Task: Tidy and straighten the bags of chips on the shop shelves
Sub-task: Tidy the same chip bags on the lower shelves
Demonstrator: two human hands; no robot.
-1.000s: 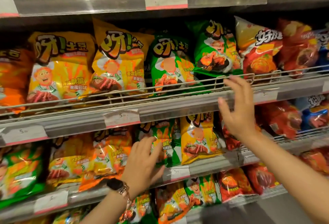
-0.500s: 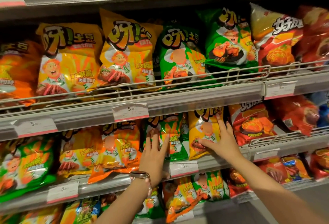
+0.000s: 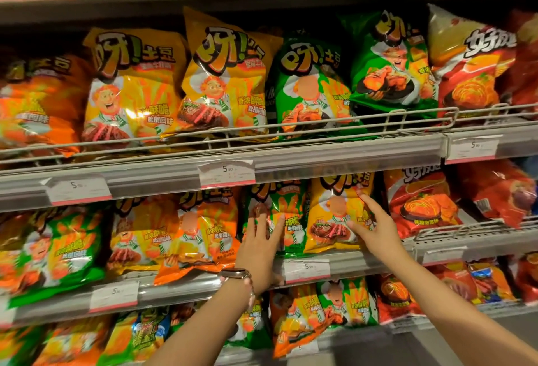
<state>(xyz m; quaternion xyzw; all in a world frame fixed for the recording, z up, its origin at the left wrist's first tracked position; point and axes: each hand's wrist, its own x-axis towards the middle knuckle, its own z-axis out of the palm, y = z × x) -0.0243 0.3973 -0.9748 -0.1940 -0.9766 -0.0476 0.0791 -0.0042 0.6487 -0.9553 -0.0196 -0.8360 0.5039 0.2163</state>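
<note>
Chip bags fill three shelves. On the middle shelf a yellow bag [image 3: 334, 220] stands next to a green bag [image 3: 286, 211]. My right hand [image 3: 371, 226] rests on the yellow bag's right side, fingers spread, thumb on its front. My left hand [image 3: 259, 249], a watch on its wrist, lies flat with straight fingers on the green bag's lower left. An orange bag [image 3: 198, 237] leans forward just left of my left hand. The upper shelf carries yellow bags [image 3: 224, 80], green bags [image 3: 311, 89] and a red bag [image 3: 471, 68].
A wire rail [image 3: 320, 127] fronts the upper shelf, and another rail [image 3: 465, 228] guards the red bags [image 3: 422, 205] at the right. Price tags [image 3: 225, 173] sit on the grey shelf edges. The bottom shelf holds more orange, green and red bags [image 3: 297, 319].
My right hand dropped from the upper shelf rail to the yellow bag on the middle shelf. My left hand rose onto the green bag. The view has shifted left and closer.
</note>
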